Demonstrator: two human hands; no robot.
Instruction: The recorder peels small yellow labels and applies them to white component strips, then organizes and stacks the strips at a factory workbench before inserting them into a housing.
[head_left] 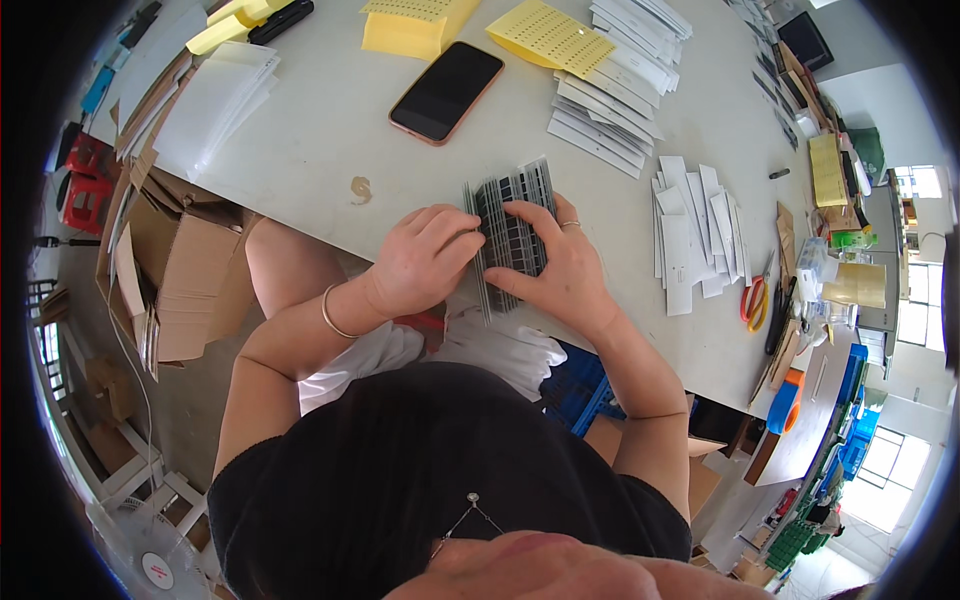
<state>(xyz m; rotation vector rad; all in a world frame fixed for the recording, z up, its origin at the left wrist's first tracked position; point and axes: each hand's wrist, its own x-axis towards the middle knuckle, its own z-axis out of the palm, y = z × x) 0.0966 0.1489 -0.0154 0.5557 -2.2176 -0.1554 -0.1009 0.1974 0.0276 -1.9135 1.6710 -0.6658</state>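
Observation:
Near the table's front edge, a stack of thin grey slotted strips (515,188) stands on edge between my hands. The fingers of my left hand (428,258) are curled closed against the stack's left side, pinching its outer pieces. My right hand (562,268) grips the stack from the right, thumb at the near end and index finger further up. Its palm side and the lower part of the stack are partly hidden. Beyond the hands lies a dark-screened phone (447,92). To the right is a loose pile of white strips (690,235).
Overlapping white strips (605,120) lie at the back, beside a yellow dotted sheet (550,38). Scissors (754,304) rest near the right edge. Clear plastic sleeves (215,110) are at the left, above an open cardboard box (200,285). A blue crate (580,388) sits below the table.

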